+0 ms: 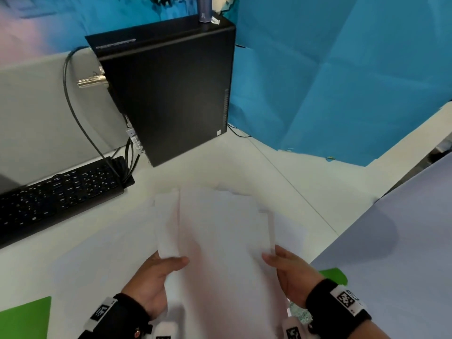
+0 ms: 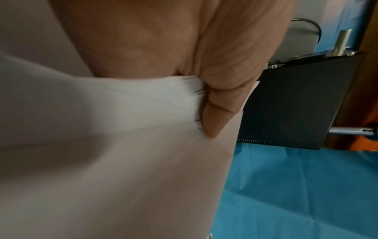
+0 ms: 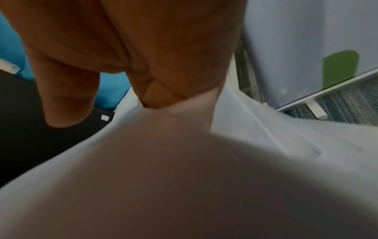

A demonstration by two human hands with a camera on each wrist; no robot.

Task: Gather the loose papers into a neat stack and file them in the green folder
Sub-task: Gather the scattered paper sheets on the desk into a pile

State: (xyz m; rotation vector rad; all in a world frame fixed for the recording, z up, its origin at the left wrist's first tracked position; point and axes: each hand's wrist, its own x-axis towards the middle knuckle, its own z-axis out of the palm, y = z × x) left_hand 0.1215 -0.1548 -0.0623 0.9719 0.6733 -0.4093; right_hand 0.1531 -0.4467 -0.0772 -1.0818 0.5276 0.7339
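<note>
Two hands hold a bundle of white papers (image 1: 220,241) above a white desk (image 1: 281,172), the sheets uneven at their far edges and not yet squared. At the bundle's left side the left hand (image 1: 156,277) has its thumb curled over the top sheet, and the left wrist view shows its fingers (image 2: 220,103) pressed into the paper. On the opposite edge the right hand (image 1: 288,275) pinches with thumb on top. Only corners of the green folder (image 1: 27,316) show: one flat on the desk at the lower left, another (image 1: 333,275) just behind the right wrist; whether anything lies inside it cannot be told. More white sheets (image 1: 97,260) lie flat on the desk under the held bundle. Behind stands a black computer tower (image 1: 168,94), with a black keyboard (image 1: 58,194) to its left. Bare desk runs between the papers' far edge and the tower. A blue cloth (image 1: 342,81) hangs at the back right
</note>
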